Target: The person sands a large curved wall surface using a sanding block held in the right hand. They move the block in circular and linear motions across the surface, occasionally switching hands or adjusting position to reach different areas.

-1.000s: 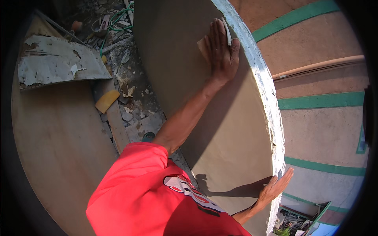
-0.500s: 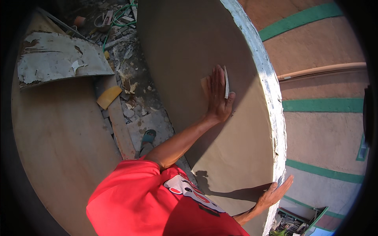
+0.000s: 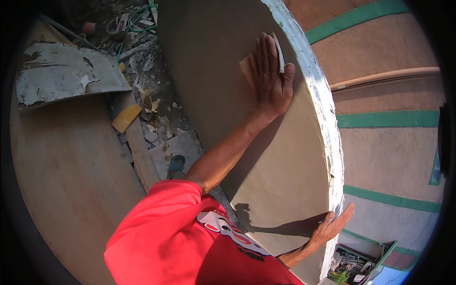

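Note:
My left hand lies flat, fingers stretched, on a folded piece of sandpaper. It presses this against a large, smooth grey-brown panel. The sandpaper's pale edge sticks out between the index finger and thumb. Along the panel's right side runs a rough, white-smeared edge. There my right hand rests with its fingers extended and thumb apart, holding nothing. Shade covers the panel's upper part, while sunlight and the shadow of my arm fall on the lower part.
At left are a brown board and a peeling white sheet. A yellow piece, a narrow plank, rubble and a green hose lie on the ground. A wall with green bands stands at right.
My left hand has slid up the panel and slightly right, taking the sandpaper with it. My right hand stays at the white edge, almost unmoved.

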Motion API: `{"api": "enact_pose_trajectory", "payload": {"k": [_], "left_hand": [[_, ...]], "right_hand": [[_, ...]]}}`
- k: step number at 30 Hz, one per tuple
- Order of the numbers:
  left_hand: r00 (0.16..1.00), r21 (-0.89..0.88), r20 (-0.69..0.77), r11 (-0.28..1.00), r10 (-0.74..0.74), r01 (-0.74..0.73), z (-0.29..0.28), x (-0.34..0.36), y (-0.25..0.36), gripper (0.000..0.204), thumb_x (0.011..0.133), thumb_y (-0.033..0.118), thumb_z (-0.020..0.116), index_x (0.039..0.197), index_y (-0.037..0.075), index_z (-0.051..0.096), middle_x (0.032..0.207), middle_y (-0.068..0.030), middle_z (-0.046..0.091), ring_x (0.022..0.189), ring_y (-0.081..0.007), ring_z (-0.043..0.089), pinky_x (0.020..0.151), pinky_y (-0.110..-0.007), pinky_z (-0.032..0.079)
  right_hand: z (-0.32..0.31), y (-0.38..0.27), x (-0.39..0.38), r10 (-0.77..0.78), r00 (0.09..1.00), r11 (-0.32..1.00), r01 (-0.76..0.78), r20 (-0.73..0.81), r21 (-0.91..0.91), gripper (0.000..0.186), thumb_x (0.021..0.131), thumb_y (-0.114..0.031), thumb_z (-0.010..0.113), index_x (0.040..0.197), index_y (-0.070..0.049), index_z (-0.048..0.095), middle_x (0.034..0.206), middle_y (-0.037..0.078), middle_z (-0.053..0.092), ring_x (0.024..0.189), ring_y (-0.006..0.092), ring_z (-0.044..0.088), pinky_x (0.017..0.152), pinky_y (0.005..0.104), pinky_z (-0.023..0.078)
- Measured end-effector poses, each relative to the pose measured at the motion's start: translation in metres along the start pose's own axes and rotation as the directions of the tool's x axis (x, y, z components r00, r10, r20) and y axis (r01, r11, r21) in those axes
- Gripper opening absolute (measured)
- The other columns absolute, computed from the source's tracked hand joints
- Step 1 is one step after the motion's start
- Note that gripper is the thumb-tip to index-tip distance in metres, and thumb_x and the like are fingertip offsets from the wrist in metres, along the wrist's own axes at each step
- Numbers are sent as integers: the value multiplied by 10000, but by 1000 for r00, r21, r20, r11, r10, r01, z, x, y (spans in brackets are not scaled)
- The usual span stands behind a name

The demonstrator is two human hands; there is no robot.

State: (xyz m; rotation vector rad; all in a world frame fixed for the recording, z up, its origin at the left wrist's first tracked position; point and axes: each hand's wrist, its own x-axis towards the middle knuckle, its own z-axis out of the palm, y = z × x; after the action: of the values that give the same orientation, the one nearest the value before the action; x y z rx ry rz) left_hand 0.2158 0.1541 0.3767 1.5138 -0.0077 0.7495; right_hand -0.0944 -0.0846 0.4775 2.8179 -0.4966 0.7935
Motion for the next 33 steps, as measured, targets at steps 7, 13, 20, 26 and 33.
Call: {"api": "enact_pose_trajectory", "payload": {"k": [7,13,20,26,33], "left_hand": [[999,-16,34,999,-32,32,16,-77,-22,790,1084,529,263,1610,-45,126,1675,-276,121,1566,-426,89,1242,-596,41],[955,14,174,969,239,-245,17,-98,14,794,1089,519,273,1624,-17,33,1692,-258,8,1573,-421,-22,1238,-597,-37],[988,-28,115,995,100,-98,18,-66,23,805,1079,517,325,1626,-13,62,1691,-259,32,1582,-389,8,1242,-597,-25],[963,-29,199,984,179,-177,20,-96,21,805,1078,481,373,1619,-36,76,1682,-279,55,1577,-409,2,1248,-577,-20],[925,27,162,935,344,-352,35,-137,11,795,1075,492,366,1628,-9,93,1695,-241,67,1580,-393,43,1244,-595,3]], "right_hand": [[4,18,-3,-66,996,998,64,-67,-28,784,1049,-631,354,1550,-29,410,1582,208,420,1474,404,362,1216,499,269],[8,17,-1,-74,994,997,71,-76,-40,773,1055,-617,358,1546,-22,411,1580,208,421,1474,404,364,1213,506,278],[4,11,-2,-74,994,997,74,-76,-10,805,1039,-642,373,1542,-15,413,1576,213,425,1470,407,369,1211,510,278],[4,20,-2,-102,991,994,99,-86,-35,805,1040,-640,379,1544,-13,409,1572,222,427,1470,409,367,1208,511,278],[8,15,2,-104,990,994,101,-91,-34,820,1036,-652,369,1536,-5,415,1565,218,437,1461,412,383,1196,510,303]]}}
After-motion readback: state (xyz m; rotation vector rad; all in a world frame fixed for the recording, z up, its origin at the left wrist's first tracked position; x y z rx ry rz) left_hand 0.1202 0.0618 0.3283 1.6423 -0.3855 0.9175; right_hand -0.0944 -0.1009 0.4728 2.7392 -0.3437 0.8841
